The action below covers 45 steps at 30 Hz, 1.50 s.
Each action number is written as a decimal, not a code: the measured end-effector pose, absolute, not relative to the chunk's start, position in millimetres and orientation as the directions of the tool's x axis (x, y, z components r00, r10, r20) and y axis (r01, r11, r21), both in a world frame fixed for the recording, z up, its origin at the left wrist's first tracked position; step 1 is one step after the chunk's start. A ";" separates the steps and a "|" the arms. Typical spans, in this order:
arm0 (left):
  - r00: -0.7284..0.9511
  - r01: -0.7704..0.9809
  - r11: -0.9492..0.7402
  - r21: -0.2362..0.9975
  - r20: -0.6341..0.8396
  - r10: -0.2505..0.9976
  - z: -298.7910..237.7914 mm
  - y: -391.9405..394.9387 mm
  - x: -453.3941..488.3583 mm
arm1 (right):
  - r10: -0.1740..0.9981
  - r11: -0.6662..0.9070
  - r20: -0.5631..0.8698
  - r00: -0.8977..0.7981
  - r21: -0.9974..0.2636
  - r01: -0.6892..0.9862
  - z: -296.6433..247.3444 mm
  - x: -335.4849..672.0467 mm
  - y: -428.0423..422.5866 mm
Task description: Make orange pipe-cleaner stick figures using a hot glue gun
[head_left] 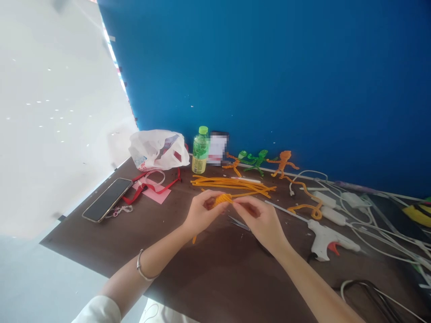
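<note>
On the tabletop (141, 233), a phone (107, 199) is lying at the left, with a ribbon (137, 192) resting across paper (160, 196) to its right. Behind these, a bag (146, 148) is sitting left of a bottle (200, 154). Right of the bottle, figures (284, 159) are standing before a wall (269, 80). Pipe cleaners (229, 181) are lying in front of the bottle, behind both hands (205, 211). Scissors (239, 223) are lying beneath the right hand (261, 220), a glue gun (319, 235) to its right.

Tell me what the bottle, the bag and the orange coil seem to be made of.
Bottle: probably smooth plastic; its green upper part looks translucent.
Bag: likely thin plastic film with a soft sheen, being crumpled and loose.
Coil: perhaps pipe cleaner, matte, wound in tight loops; any wire core is hidden.
</note>
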<state>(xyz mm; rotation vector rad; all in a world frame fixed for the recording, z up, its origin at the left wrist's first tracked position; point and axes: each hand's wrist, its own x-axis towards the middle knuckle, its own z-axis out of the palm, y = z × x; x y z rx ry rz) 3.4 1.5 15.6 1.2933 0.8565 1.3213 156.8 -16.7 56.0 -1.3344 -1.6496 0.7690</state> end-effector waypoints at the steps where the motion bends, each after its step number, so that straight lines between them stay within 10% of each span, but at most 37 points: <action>1: 0.153 -0.248 -0.138 0.959 0.180 0.972 16.9 1.1 4.1 | 0.973 0.226 0.222 -0.060 -0.871 0.437 56.4 156.8 -16.4; 23: 0.665 -0.609 0.632 0.479 -0.126 0.736 9.4 5.5 -1.8 | 0.937 -0.010 -0.097 -0.337 -0.968 0.251 61.7 167.5 2.4; 35: 0.474 -0.498 0.364 0.787 -0.104 0.874 13.4 6.9 1.4 | 0.987 0.085 0.027 -0.157 -0.923 0.375 58.9 159.2 -2.2; 45: 0.565 -0.546 0.440 0.713 -0.074 0.822 10.2 12.2 -4.8 | 0.974 0.163 0.079 -0.215 -0.897 0.411 71.0 158.9 -13.6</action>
